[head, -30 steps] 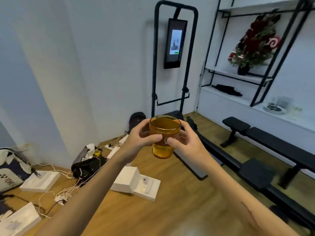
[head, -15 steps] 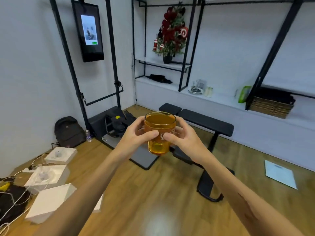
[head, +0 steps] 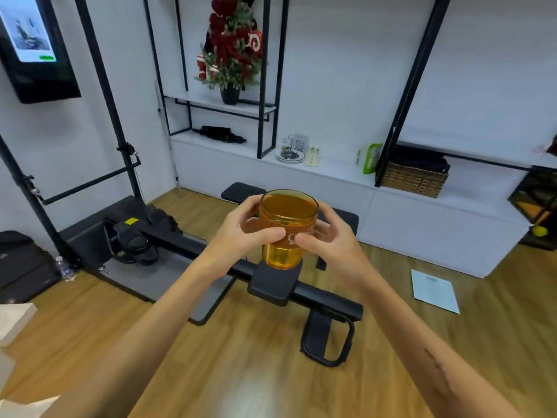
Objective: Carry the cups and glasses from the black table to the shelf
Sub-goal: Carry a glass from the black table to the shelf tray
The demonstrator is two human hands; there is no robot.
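Note:
An amber glass [head: 286,227] with white lettering is held upright in front of me at chest height. My left hand [head: 241,236] grips its left side and my right hand [head: 328,239] grips its right side, thumbs meeting on the near face. The white shelf [head: 337,173] with a black metal frame runs along the far wall. On it stand a small plate with glassware [head: 291,152] and a pale cup [head: 312,155]. The black table is out of view.
A black workout bench [head: 301,276] stands on the wooden floor between me and the shelf. A wicker basket [head: 413,179], a green packet [head: 370,158], a potted red plant [head: 232,55] and a wall screen [head: 33,46] are around. A sheet of paper [head: 435,291] lies on the floor at right.
The view has swung right and closer to the shelf: the bench and the shelf now lie straight ahead, and the boxes on the floor have slid off left. Both hands keep holding the glass.

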